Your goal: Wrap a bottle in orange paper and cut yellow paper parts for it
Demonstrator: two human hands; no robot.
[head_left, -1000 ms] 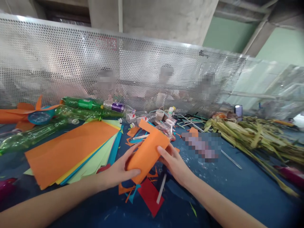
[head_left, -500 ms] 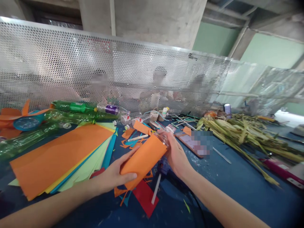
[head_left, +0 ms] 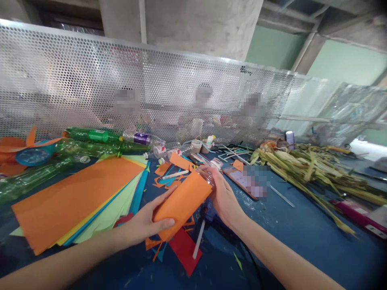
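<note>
A clear plastic bottle (head_left: 207, 177) is wrapped around its body in orange paper (head_left: 184, 205), and it tilts up to the right between my hands. My left hand (head_left: 151, 217) grips the lower, wrapped end, thumb lying across the paper. Around the bare neck end, my right hand (head_left: 223, 193) is closed; some of its fingers are hidden behind the bottle. Beneath the bottle lie a red paper piece (head_left: 185, 251), a white glue stick (head_left: 198, 240) and orange scraps. A dark blue glue gun (head_left: 209, 212) is partly covered by my right hand.
Stacked coloured paper sheets (head_left: 78, 201) lie at left, with green plastic bottles (head_left: 36, 177) behind. A phone (head_left: 242, 181) and dried husks (head_left: 302, 173) are at right. A perforated metal panel (head_left: 169, 88) stands along the back, with people visible through it.
</note>
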